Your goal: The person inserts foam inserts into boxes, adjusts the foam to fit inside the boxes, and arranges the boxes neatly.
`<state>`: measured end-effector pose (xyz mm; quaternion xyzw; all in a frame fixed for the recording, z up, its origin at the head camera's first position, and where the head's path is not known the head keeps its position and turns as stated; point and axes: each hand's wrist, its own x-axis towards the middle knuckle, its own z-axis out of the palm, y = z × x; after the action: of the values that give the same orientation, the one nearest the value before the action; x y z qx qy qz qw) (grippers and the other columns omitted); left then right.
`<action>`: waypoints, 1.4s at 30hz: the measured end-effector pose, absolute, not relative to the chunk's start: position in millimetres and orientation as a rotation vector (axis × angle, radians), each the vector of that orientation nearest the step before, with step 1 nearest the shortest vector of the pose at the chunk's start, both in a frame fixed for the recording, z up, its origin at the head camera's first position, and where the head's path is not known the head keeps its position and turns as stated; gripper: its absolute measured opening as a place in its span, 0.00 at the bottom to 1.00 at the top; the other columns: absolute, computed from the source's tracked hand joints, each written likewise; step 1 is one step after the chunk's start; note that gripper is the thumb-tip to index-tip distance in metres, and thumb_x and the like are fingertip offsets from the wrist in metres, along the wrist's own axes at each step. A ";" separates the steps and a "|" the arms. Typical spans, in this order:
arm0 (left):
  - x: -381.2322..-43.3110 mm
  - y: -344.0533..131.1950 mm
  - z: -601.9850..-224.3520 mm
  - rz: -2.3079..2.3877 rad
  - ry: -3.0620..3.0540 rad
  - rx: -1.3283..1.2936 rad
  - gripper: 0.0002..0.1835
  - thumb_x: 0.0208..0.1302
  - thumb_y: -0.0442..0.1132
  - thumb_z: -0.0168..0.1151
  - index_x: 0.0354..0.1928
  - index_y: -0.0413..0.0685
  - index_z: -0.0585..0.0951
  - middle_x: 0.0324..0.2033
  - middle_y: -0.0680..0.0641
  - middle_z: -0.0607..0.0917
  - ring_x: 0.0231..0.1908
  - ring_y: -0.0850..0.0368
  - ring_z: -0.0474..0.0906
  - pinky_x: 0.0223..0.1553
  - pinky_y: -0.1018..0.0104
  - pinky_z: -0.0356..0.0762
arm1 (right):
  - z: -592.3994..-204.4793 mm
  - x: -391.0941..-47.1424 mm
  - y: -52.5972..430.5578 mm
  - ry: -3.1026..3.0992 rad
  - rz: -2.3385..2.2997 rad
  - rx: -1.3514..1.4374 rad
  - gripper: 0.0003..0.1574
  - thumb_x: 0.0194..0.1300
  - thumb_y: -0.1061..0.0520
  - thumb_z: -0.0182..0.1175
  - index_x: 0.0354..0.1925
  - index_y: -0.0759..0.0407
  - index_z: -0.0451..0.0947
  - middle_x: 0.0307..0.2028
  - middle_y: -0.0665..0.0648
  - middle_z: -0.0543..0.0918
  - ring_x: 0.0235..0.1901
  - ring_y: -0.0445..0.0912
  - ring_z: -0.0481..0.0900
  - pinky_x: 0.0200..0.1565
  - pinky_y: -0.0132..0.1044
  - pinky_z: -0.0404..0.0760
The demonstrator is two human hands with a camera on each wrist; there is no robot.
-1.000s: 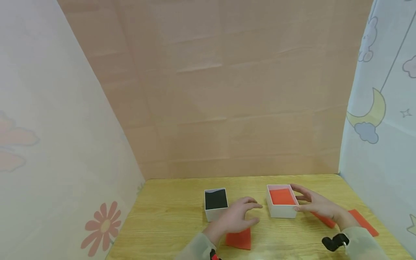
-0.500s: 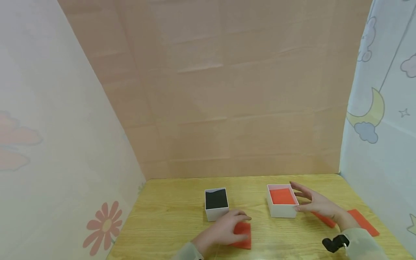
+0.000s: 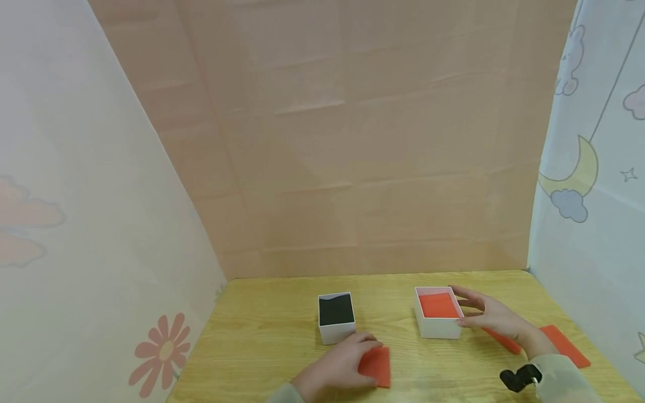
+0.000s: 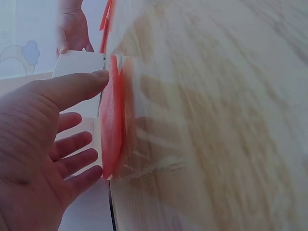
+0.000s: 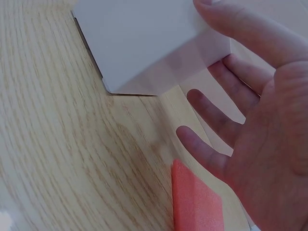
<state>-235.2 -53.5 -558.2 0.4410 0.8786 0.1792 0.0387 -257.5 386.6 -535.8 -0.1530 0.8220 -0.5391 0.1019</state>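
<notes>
A red foam piece (image 3: 379, 366) lies flat on the table, with my left hand (image 3: 339, 362) over its left side. In the left wrist view, the thumb (image 4: 86, 86) reaches one end of this foam and the little finger lies near the other; firm contact cannot be told. My right hand (image 3: 496, 319) holds a white open-topped box (image 3: 439, 327) at its right side, thumb at the near corner and index finger at the far one. Red foam (image 3: 437, 305) fills much of that box. A second white box (image 3: 337, 334), containing something black (image 3: 336, 310), stands behind my left hand.
Beneath my right wrist lies a red foam piece (image 3: 504, 341), and farther right another red foam piece (image 3: 565, 347). The wood-grain table (image 3: 262, 336) ends at a brown back panel (image 3: 378, 168). Patterned white sheets (image 3: 111, 224) hang at both sides.
My left hand has come down and toward me, from above the table between the boxes to the red foam piece. The right hand and both boxes have stayed in place.
</notes>
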 end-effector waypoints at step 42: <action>-232.0 -68.8 -562.0 0.566 2.683 1.316 0.48 0.55 0.52 0.84 0.77 0.49 0.74 0.70 0.55 0.75 0.66 0.63 0.72 0.65 0.72 0.72 | -534.5 -258.1 386.7 2.465 -1.480 -0.472 0.57 0.74 0.56 0.67 0.88 0.51 0.45 0.82 0.72 0.55 0.71 0.63 0.71 0.54 0.43 0.82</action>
<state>-232.0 -68.8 -562.0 0.4321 0.8811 0.1857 0.0500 -258.1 386.7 -534.5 -0.1610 0.8406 -0.5045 0.1138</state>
